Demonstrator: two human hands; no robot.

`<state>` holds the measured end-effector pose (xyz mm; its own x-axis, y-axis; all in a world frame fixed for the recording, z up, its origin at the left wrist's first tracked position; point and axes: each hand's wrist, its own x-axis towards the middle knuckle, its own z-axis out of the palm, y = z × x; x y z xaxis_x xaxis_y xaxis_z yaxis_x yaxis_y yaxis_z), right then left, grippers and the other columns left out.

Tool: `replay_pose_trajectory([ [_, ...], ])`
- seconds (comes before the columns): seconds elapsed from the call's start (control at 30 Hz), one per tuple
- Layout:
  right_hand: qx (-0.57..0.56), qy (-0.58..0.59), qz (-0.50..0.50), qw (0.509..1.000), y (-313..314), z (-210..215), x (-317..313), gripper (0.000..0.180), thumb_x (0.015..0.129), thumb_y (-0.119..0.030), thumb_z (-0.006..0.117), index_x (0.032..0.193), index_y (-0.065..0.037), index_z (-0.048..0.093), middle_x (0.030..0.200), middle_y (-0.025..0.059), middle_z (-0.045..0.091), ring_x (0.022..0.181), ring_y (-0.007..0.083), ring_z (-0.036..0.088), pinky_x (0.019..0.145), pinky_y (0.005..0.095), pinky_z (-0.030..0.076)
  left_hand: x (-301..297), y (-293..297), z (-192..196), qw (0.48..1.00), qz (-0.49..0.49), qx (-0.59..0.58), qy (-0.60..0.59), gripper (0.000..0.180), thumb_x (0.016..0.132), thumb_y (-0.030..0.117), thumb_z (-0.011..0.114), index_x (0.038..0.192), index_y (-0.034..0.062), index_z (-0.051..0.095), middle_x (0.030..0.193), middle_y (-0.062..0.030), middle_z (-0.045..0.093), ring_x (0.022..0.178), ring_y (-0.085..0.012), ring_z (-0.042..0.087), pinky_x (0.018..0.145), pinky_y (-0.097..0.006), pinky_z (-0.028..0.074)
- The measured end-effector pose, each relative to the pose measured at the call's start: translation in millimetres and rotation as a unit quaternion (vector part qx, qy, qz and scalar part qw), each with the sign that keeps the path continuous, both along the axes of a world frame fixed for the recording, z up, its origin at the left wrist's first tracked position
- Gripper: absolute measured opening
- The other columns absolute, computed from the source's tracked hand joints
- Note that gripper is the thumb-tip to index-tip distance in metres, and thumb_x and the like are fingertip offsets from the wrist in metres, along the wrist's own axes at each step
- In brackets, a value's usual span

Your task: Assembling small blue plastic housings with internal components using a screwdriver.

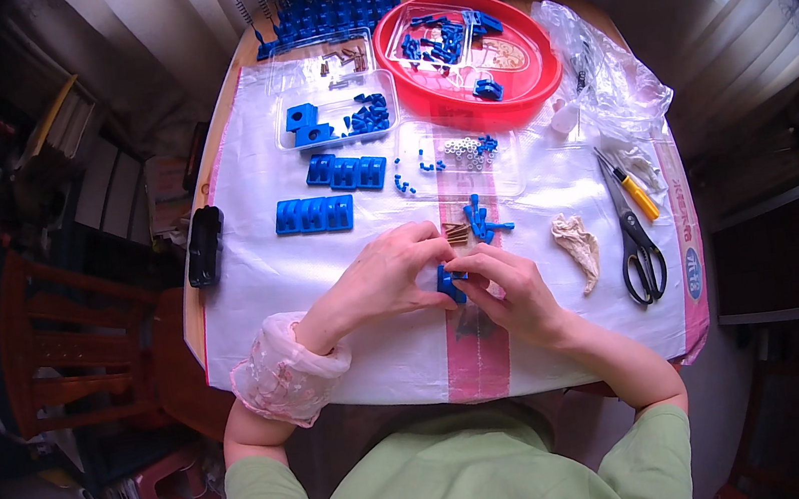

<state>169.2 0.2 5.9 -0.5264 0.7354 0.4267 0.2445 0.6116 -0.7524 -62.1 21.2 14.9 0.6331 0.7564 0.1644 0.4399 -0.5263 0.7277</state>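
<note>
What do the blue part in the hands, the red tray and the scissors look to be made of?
Blue part: likely moulded plastic, uniform saturated colour, matte. Red tray: probably glossy plastic, with highlights on its rim. Scissors: dark handles, probably plastic; blades look like metal, dull grey.

I have both forearms coming up from the lower edge and meeting near the middle of the view. My left hand (385, 277) lies palm down, fingers curled toward the right one, with a pale gathered cuff around its wrist. My right hand (510, 285) is bare-armed, its fingertips pinched together, apparently against the left hand's fingertips.
</note>
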Motion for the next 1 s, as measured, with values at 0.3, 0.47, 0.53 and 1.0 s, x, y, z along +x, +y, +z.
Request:
replay_pose_trajectory([
  [0.3,0.007,-0.028,0.019,0.999,1,0,3,0.021,0.093,0.001,0.07,0.114,-0.001,0.067,0.098,0.0135,0.067,0.083,0.033,0.07,0.072,0.0416,0.057,0,1,-4,1.0,-0.004,0.008,-0.008,0.045,0.071,0.022,0.092,0.105,0.0056,0.067,0.107,-0.0114,0.065,0.102,-0.0335,0.065,0.088,-0.043,0.053],
  [0.47,0.009,-0.025,0.013,1.0,1,-4,3,0.021,0.092,0.0,0.071,0.113,-0.001,0.067,0.102,0.0137,0.066,0.087,0.0341,0.069,0.073,0.0424,0.057,0,0,-1,1.0,-0.004,0.001,-0.003,0.046,0.07,0.023,0.093,0.105,0.0054,0.067,0.107,-0.0113,0.065,0.102,-0.0334,0.065,0.088,-0.043,0.053],
  [0.53,0.002,-0.023,0.022,0.999,2,-4,3,0.021,0.092,0.0,0.071,0.112,-0.001,0.067,0.102,0.0135,0.066,0.088,0.034,0.069,0.074,0.0425,0.056,0,0,-1,1.0,-0.001,-0.001,-0.001,0.046,0.07,0.023,0.093,0.105,0.0051,0.067,0.107,-0.0113,0.065,0.102,-0.0334,0.065,0.088,-0.043,0.053],
  [1.0,-0.001,-0.027,0.005,1.0,3,-9,5,0.022,0.089,-0.001,0.074,0.11,0.0,0.069,0.101,0.0127,0.063,0.088,0.0314,0.068,0.076,0.042,0.056,1,3,-8,0.992,0.037,-0.099,-0.066,0.033,0.076,0.016,0.091,0.1,0.005,0.073,0.101,-0.004,0.067,0.091,-0.0177,0.063,0.079,-0.031,0.05],
])
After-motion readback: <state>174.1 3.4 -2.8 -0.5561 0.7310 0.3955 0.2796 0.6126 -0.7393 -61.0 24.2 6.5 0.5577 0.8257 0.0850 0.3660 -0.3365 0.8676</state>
